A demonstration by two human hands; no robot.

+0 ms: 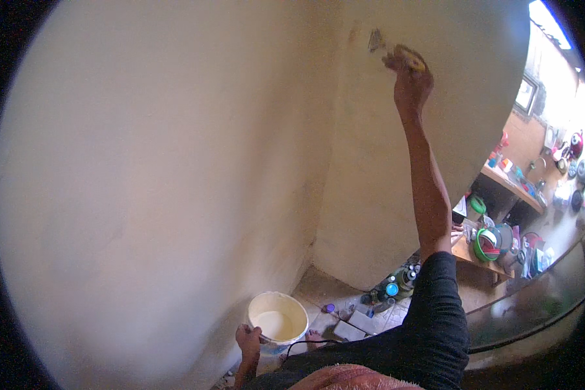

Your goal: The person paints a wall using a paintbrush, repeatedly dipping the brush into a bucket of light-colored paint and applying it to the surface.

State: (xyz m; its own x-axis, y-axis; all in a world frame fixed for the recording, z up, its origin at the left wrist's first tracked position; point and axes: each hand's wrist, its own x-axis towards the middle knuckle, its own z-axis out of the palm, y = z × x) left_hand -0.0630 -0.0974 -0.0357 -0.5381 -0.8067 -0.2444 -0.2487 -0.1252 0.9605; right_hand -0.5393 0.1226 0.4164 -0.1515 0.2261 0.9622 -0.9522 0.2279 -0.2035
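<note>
High up on the wall, close to the corner, my right hand (409, 71) is closed round a paintbrush (376, 41). Its yellowish handle shows at my fingers, and its bristle end is near or against the pale wall (377, 130); motion blurs it a little. Low down, my left hand (248, 339) grips the rim of a white bucket (301, 316). Cream-coloured paint (274, 325) lies inside the bucket. My right arm is stretched upward, while only the hand and wrist of the left show.
Several bottles (392, 289) stand on the floor by the wall's end, beside grey blocks (349, 331). A low wooden table (465, 253) at right carries a green basin (484, 246) and other kitchenware. Farther back is a cluttered counter (513, 185).
</note>
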